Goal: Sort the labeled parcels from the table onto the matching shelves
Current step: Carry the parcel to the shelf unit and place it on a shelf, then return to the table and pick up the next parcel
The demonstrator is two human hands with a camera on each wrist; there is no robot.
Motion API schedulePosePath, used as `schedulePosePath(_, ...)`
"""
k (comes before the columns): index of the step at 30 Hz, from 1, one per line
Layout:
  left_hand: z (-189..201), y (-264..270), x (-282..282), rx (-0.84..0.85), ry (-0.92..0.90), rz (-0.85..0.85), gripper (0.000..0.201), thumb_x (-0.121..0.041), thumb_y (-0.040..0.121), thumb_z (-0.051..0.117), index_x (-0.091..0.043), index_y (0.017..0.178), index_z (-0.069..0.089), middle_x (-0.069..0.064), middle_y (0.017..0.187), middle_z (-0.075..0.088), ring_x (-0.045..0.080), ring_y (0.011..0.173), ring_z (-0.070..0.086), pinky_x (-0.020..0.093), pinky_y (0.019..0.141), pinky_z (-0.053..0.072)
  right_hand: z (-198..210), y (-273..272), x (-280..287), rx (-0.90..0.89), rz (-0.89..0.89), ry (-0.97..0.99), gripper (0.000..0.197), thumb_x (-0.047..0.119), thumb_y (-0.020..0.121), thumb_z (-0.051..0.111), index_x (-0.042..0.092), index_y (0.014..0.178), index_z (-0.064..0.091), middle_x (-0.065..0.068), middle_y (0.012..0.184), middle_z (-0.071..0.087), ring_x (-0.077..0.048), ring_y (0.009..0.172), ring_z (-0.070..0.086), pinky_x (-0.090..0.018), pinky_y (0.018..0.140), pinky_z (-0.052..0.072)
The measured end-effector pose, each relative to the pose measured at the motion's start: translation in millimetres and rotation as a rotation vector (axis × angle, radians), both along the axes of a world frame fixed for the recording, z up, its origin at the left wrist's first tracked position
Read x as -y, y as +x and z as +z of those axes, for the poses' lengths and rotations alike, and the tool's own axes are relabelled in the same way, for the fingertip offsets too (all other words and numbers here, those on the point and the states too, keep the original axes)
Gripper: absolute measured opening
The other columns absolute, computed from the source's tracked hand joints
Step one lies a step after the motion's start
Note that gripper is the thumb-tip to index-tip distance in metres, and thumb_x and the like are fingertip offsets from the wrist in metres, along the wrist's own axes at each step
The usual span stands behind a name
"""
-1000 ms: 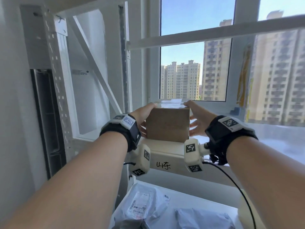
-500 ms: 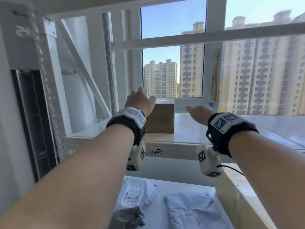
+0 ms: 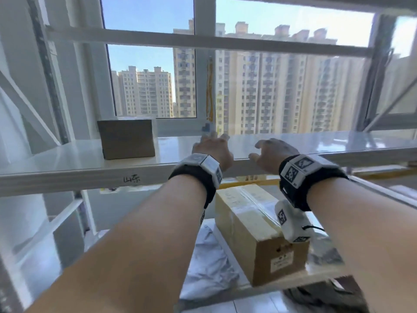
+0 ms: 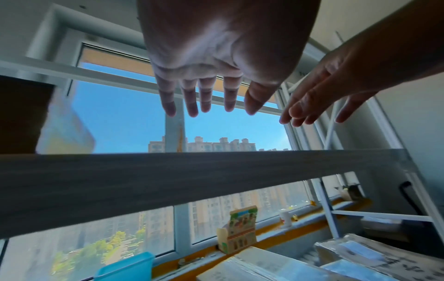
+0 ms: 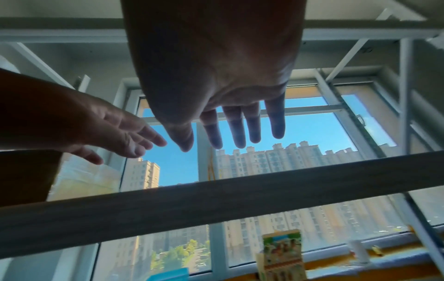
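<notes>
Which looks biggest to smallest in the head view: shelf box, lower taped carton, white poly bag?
1. Lower taped carton, though it sits nearer the camera, so part of that is nearness.
2. Shelf box.
The white poly bag is partly hidden by the left forearm; unranked.

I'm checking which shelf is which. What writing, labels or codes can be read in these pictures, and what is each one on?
"山东": handwritten in black on the front edge of the shelf.
Label on the end of the large cardboard box below: print too small to read.
Writing on that box's top: too blurred to read.
Square black-and-white marker codes on the wrist bands: patterns, no words.
Small carton on the windowsill: pictures, text unreadable.
Small cardboard box on the shelf: no writing visible.
</notes>
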State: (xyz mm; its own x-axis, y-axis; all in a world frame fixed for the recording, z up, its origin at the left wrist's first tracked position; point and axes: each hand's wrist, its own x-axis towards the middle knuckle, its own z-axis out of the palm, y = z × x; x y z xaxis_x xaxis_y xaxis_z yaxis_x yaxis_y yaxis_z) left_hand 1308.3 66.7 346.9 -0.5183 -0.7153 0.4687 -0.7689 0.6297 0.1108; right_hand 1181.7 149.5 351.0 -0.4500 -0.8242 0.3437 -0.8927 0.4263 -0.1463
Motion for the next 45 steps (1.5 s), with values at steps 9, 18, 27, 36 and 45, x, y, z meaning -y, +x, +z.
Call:
schedulePosePath(9,-35.4,-150.9,-76.4,0.138,0.125,-0.176,0.048,-0.031,0.098,0.041,-0.021,0.145,0.037,0.007,0.147,0.038,0.03,0.137,0.035,0.048,0.108,0.035,-31.3,-123.9,-94.6,0.019,-0.128,0.056,0.046,0.044,0.095,0.038,0.016,0.127,0.054,-0.011,0.133,0.055,-0.03,0.122,0.051,-0.04,0.088,0.042)
schedulePosePath(18,-69.7,-329.4,-171.1,0.177,0.201,-0.272,0.05,-0.028,0.098,0.042,-0.023,0.147,0.037,0.007,0.151,0.036,0.03,0.139,0.037,0.046,0.109,0.038,-66.9,-292.4,-194.9,0.055,-0.197,0.094,0.047,0.043,0.095,0.035,0.014,0.124,0.059,-0.015,0.132,0.058,-0.032,0.12,0.053,-0.04,0.095,0.044)
schedulePosePath(27,-110.3,-473.0,-249.9,0.26,0.207,-0.382,0.049,-0.03,0.101,0.036,-0.018,0.148,0.034,0.007,0.154,0.036,0.026,0.141,0.034,0.043,0.112,0.034,-111.0,-426.3,-273.3,0.114,-0.274,0.105,0.043,0.043,0.093,0.035,0.015,0.113,0.061,-0.015,0.117,0.063,-0.032,0.102,0.059,-0.04,0.085,0.049)
schedulePosePath(36,-154.6,-602.4,-280.4,0.263,0.303,-0.489,0.048,-0.032,0.099,0.037,-0.021,0.146,0.038,0.012,0.146,0.04,0.031,0.135,0.038,0.046,0.105,0.04,-167.7,-553.1,-310.6,0.235,-0.393,0.124,0.039,0.04,0.093,0.038,0.016,0.116,0.06,-0.011,0.122,0.06,-0.031,0.111,0.056,-0.04,0.087,0.048)
schedulePosePath(45,-181.2,-766.7,-265.3,0.299,0.355,-0.601,0.047,-0.035,0.1,0.039,-0.019,0.144,0.041,0.012,0.145,0.042,0.032,0.133,0.042,0.044,0.105,0.038,-187.0,-703.8,-296.7,0.24,-0.518,0.152,0.039,0.039,0.094,0.038,0.018,0.119,0.06,-0.01,0.123,0.059,-0.029,0.114,0.055,-0.039,0.086,0.045)
